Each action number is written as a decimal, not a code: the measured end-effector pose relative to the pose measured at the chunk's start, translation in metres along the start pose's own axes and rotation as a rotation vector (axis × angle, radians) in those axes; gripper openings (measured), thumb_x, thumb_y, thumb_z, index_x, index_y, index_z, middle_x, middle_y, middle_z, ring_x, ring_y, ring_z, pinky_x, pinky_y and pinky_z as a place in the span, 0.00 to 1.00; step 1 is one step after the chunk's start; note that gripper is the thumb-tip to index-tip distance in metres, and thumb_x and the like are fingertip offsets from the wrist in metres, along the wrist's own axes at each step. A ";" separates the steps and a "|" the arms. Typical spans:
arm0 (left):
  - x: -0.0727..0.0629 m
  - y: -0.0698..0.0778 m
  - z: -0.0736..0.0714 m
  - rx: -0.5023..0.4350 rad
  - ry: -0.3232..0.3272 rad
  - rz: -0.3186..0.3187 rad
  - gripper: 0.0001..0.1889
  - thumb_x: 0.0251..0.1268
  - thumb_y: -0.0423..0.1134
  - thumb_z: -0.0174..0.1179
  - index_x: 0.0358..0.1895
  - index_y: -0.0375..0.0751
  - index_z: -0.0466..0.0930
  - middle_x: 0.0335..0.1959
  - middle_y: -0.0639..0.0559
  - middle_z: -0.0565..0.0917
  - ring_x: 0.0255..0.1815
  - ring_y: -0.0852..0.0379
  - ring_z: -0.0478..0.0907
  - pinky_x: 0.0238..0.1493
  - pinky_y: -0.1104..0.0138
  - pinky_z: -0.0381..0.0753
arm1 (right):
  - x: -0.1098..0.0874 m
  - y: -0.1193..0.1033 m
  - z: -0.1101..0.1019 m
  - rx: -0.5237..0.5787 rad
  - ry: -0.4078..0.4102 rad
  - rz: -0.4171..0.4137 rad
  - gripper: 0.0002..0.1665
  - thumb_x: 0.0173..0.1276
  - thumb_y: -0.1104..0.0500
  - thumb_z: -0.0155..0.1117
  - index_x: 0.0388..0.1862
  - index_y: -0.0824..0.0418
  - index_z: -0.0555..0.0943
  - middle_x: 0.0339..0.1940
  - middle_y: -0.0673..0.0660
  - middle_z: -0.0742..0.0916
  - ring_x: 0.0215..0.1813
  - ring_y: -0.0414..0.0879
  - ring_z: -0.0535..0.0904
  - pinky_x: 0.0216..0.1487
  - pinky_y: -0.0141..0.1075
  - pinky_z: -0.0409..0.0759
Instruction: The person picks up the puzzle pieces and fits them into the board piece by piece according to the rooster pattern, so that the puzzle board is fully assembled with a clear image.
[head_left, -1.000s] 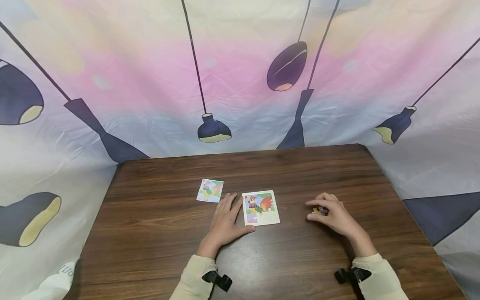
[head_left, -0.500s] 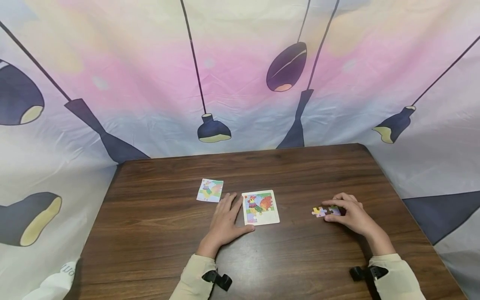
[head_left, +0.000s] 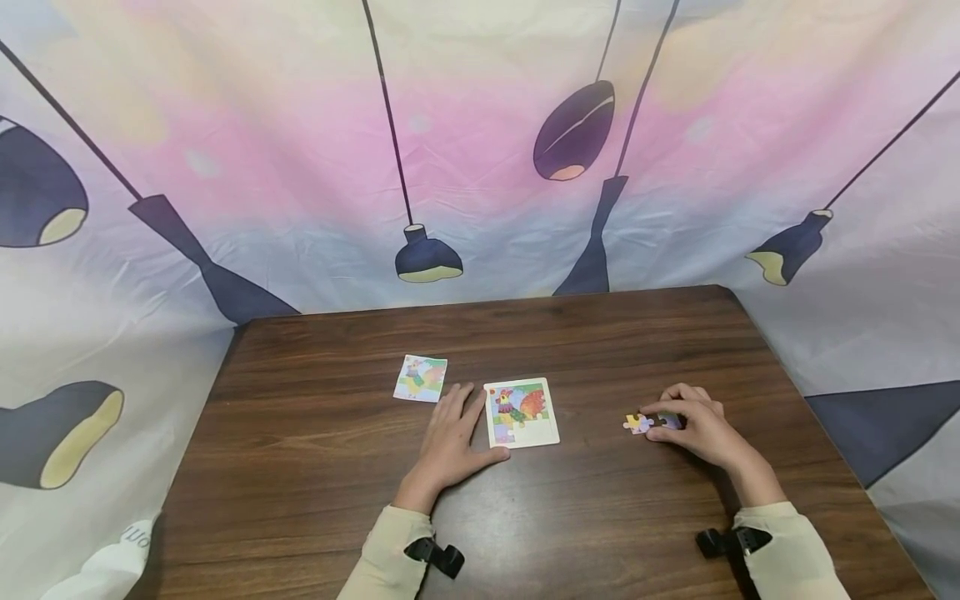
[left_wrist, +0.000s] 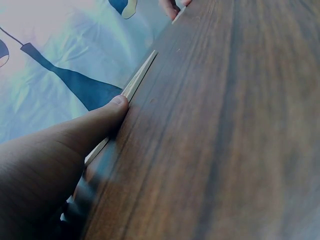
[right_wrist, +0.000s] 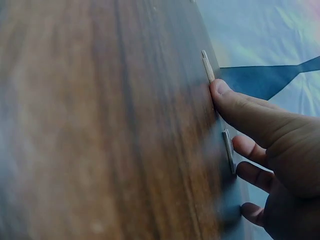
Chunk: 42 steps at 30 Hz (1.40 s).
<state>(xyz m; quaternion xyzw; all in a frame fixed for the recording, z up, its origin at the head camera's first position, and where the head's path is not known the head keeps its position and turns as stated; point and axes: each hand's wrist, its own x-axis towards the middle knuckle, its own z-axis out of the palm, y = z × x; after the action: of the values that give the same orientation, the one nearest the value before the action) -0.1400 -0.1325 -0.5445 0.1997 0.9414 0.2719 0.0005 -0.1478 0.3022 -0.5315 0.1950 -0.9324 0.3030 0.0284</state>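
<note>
My left hand (head_left: 448, 450) lies on the table with its fingers spread. Its thumb touches the front left corner of a square jigsaw board (head_left: 553, 439), and its forefinger lies along the left edge. A hen picture fills most of the board; bare white shows at its lower right. At the right, thumb and forefinger of my right hand (head_left: 701, 425) pinch the end of a yellow and lilac puzzle piece (head_left: 636, 424), which lies on the table. Another puzzle piece (head_left: 670, 421) lies under that hand, partly hidden. In the right wrist view the thumb (right_wrist: 222, 92) meets a thin piece.
A square paper card (head_left: 420, 379) with a paler hen picture lies behind my left hand. The wooden table (head_left: 300, 467) ends at the back against a printed cloth (head_left: 495, 208). Something white (head_left: 105, 567) stands past the left table edge.
My right hand has drawn back to the right, uncovering the yellow and lilac puzzle piece, then edged slightly left to its end. My left hand and the board stay put.
</note>
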 end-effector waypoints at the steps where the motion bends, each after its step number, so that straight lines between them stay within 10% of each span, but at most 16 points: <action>1: 0.000 0.000 0.000 0.000 -0.001 0.000 0.55 0.58 0.66 0.74 0.82 0.38 0.63 0.82 0.36 0.60 0.85 0.34 0.50 0.82 0.39 0.49 | 0.000 -0.001 0.000 -0.004 -0.003 -0.001 0.19 0.59 0.55 0.83 0.50 0.53 0.93 0.46 0.49 0.80 0.53 0.53 0.69 0.49 0.51 0.56; 20: -0.003 0.000 -0.002 -0.004 0.022 0.020 0.54 0.59 0.66 0.74 0.82 0.38 0.64 0.82 0.35 0.61 0.85 0.34 0.50 0.82 0.38 0.49 | 0.030 -0.050 0.048 0.009 0.070 -0.112 0.18 0.61 0.55 0.83 0.50 0.53 0.91 0.44 0.47 0.81 0.51 0.50 0.73 0.49 0.49 0.61; 31: -0.001 0.000 0.001 0.001 0.009 0.018 0.53 0.60 0.66 0.72 0.82 0.39 0.64 0.82 0.36 0.60 0.85 0.34 0.49 0.82 0.38 0.50 | 0.059 -0.107 0.096 0.071 -0.008 -0.201 0.18 0.63 0.52 0.82 0.51 0.51 0.91 0.47 0.46 0.81 0.52 0.46 0.72 0.53 0.50 0.61; 42: -0.001 0.001 0.000 -0.001 0.010 0.020 0.53 0.60 0.66 0.73 0.82 0.38 0.64 0.82 0.35 0.60 0.85 0.33 0.49 0.82 0.38 0.49 | 0.062 -0.117 0.102 0.070 -0.036 -0.183 0.17 0.62 0.50 0.83 0.50 0.49 0.90 0.47 0.45 0.80 0.51 0.45 0.71 0.53 0.49 0.60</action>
<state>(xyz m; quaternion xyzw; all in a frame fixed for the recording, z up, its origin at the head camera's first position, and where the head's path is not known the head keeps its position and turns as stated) -0.1392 -0.1324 -0.5443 0.2076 0.9392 0.2733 -0.0070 -0.1540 0.1350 -0.5389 0.2859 -0.8998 0.3281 0.0325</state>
